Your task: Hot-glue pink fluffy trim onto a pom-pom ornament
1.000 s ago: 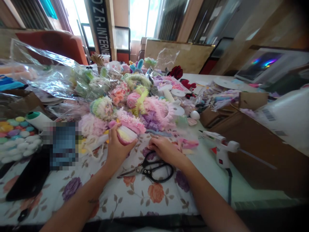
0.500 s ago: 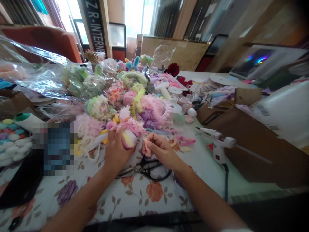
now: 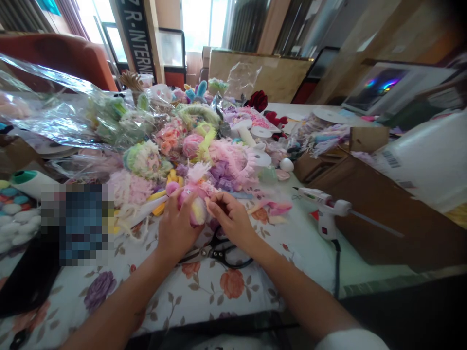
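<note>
Counter [image 3: 359, 253] beneath the right grip [image 3: 235, 218], part covered by floral cloth [image 3: 197, 301], pale top showing to the right. Well beyond: window [image 3: 195, 24], panes blown white by daylight; dark curtain [image 3: 250, 24] just right of it. Ahead-left of the grip: dark post [image 3: 134, 39], white capitals; farther left, red-orange seat back [image 3: 54, 58]. Ahead, slightly right: tan panel [image 3: 280, 73], upright, below window and curtain. Floor hard to make out.

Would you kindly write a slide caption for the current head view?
Left hand holding a pink and yellow craft piece, right hand close beside it, black-handled scissors on floral cloth.
</note>
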Tool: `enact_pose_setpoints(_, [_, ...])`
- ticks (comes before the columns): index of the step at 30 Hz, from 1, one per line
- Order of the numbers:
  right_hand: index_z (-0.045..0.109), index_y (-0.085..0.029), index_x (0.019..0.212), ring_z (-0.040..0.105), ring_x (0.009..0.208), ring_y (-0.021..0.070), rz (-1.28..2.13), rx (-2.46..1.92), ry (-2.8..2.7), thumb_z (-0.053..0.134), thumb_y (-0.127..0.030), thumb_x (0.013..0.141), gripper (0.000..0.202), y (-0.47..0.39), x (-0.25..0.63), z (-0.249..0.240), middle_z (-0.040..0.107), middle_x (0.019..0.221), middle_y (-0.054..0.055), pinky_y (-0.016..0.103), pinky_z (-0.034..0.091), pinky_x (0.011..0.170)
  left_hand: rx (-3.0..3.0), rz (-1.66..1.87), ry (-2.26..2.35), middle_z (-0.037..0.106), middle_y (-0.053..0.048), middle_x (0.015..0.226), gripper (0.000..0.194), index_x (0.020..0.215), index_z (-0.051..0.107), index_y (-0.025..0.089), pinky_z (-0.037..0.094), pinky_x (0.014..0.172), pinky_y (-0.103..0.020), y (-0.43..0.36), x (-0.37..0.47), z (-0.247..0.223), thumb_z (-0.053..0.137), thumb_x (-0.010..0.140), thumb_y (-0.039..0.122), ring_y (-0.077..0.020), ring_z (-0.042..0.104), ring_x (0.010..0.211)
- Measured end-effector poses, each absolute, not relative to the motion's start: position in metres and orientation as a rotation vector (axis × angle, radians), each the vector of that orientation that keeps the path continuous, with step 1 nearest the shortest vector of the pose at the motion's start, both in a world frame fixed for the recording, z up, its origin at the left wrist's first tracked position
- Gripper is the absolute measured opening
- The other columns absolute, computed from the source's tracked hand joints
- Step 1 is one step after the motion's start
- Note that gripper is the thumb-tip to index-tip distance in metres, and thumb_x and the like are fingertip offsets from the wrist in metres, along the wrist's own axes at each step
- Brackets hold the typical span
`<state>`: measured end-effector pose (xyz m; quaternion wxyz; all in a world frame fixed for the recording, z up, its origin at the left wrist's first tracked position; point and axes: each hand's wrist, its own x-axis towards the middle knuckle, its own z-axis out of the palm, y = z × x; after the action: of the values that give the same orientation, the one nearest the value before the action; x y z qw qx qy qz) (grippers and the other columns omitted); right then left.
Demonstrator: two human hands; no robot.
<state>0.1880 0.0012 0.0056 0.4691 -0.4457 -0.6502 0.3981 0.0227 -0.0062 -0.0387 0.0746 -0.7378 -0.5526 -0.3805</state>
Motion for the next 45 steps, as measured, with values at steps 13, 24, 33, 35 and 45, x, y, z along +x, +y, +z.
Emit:
enact_pose_setpoints(13, [0.063,-0.02,0.083,0.05,0.062,0.0129,0.643,-1.166,-1.668,0.057,-0.035,0.095,0.02,0.0034,0.1831,0.004,0.06,0.07,-0.001,0.025,0.04,0.061,-2.253,-1.089,-1.538,0.053,-0.018,0.135,0.064,0.134,0.052,0.023,0.051,0.102,-0.049,-0.0078,0.0211,-0.0361,0.073,0.074,0.022,-0.0373,0.056,0.125])
enact_pose_setpoints(24, [0.067,-0.021,0.086,0.058,0.066,0.015,0.485,-1.185,-1.717,0.057,-0.031,0.096,0.017,0.0055,0.1821,-0.0002,0.068,0.078,0.002,0.027,0.046,0.065,-2.257,-1.069,-1.532,0.053,-0.017,0.136,0.067,0.135,0.051,0.025,0.051,0.102,-0.049,-0.0086,0.0212,-0.0363,0.073,0.072,0.021,-0.0372,0.055,0.125])
enact_pose_setpoints(33, [0.068,-0.021,0.091,0.06,0.067,0.0165,0.278,-1.255,-1.805,0.056,-0.03,0.098,0.017,0.0026,0.1804,-0.0017,0.07,0.083,0.004,0.029,0.048,0.07,-2.262,-1.136,-1.524,0.054,-0.016,0.136,0.066,0.134,0.053,0.025,0.05,0.103,-0.048,-0.0088,0.0222,-0.0362,0.072,0.07,0.019,-0.0363,0.055,0.126])
enact_pose_setpoints(35, [0.069,-0.021,0.091,0.06,0.066,0.0163,0.262,-1.243,-1.807,0.056,-0.029,0.098,0.017,0.0022,0.18,-0.0009,0.069,0.082,0.005,0.029,0.047,0.07,-2.268,-1.148,-1.524,0.053,-0.017,0.137,0.066,0.133,0.053,0.024,0.05,0.104,-0.049,-0.0093,0.0225,-0.0354,0.072,0.071,0.019,-0.0369,0.055,0.128])
enact_pose_setpoints(45, [0.073,-0.022,0.088,0.061,0.067,0.0166,0.436,-1.216,-1.725,0.062,-0.03,0.093,0.015,0.0038,0.1817,0.0011,0.072,0.079,0.003,0.028,0.049,0.067,-2.285,-1.126,-1.544,0.053,-0.017,0.137,0.066,0.135,0.052,0.024,0.05,0.103,-0.048,-0.0105,0.0229,-0.0346,0.073,0.072,0.021,-0.0372,0.053,0.131])
